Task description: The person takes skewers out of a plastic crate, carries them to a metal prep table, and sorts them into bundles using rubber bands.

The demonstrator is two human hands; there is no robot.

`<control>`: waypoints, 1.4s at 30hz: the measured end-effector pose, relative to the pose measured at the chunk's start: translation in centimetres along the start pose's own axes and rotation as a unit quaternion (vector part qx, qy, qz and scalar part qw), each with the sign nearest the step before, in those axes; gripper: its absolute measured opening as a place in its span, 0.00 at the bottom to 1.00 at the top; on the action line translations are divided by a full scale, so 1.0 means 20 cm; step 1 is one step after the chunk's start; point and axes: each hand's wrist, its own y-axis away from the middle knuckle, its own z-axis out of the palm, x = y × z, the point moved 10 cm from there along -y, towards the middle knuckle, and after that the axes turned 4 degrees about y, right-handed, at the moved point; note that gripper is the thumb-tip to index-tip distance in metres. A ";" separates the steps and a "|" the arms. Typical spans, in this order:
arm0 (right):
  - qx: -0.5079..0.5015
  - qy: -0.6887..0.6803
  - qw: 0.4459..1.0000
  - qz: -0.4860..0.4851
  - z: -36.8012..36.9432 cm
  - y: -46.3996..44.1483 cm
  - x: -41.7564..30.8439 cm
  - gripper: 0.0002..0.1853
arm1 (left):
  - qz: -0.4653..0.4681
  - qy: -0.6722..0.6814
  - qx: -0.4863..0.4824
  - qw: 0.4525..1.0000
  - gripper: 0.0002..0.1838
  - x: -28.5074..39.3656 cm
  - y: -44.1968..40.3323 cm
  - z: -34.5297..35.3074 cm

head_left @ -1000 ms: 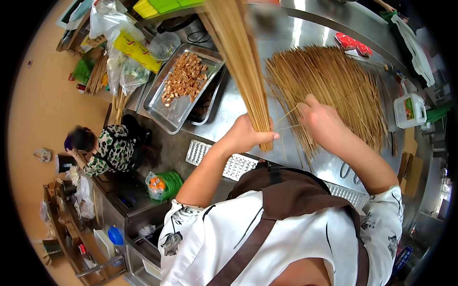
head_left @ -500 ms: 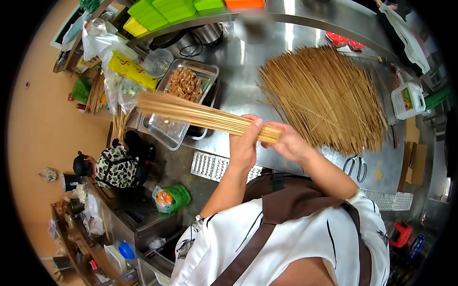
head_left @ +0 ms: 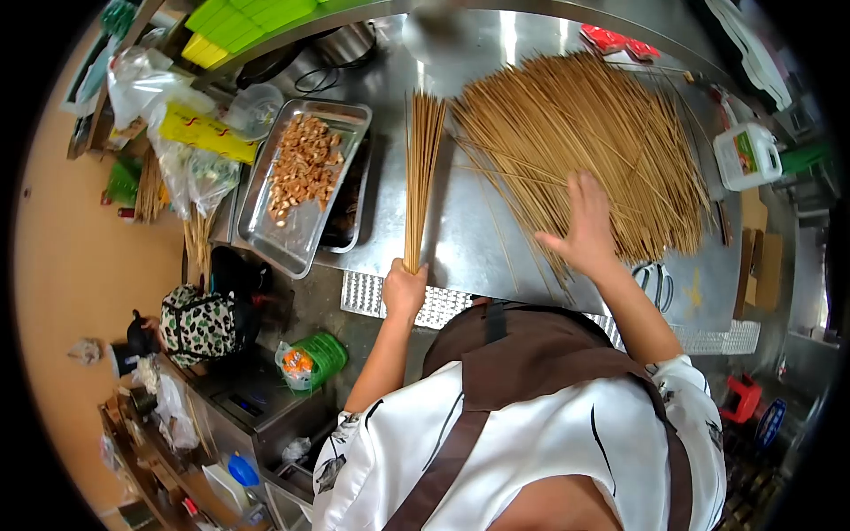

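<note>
One bundle of sticks (head_left: 424, 177) in our left hand (head_left: 405, 290), one big pile (head_left: 567, 133) by our right hand (head_left: 588, 228)

We have our left hand closed around the near end of the single bundle, which points away from us between the pile and two metal trays. Our right hand is open, palm down, thumb out to the side, at the near left part of the pile; we cannot tell whether it touches the sticks. The sticks in both lots are too many to count.

On our left, the upper tray (head_left: 295, 241) holds chopped brown pieces (head_left: 305, 164) and overlaps the lower tray (head_left: 362, 199), whose contents are mostly hidden. One clear tub (head_left: 255, 111) sits just beside them.

Past the far side of the pile we see two red packets (head_left: 617, 42). One pair of scissors (head_left: 670, 288) lies at its near edge, and one white jug (head_left: 739, 173) is to its right. One other person (head_left: 197, 326) is well apart from us, to our left.
</note>
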 end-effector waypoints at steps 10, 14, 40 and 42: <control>-0.138 0.088 0.986 0.043 0.47 -0.07 -0.15 0.55 | -0.010 0.000 0.190 0.982 0.24 -0.14 -0.10 -0.07; -0.186 0.124 0.973 0.052 0.50 -0.12 -0.17 0.54 | -0.013 -0.092 0.188 0.978 0.35 0.00 -0.10 -0.08; -0.117 -0.207 0.962 0.133 0.65 -0.20 -0.02 0.36 | -0.153 0.432 -0.176 0.871 0.19 0.78 -0.41 0.81; -0.122 -0.263 0.951 0.107 0.61 -0.20 -0.06 0.37 | -0.158 0.429 -0.167 0.873 0.19 0.79 -0.43 0.81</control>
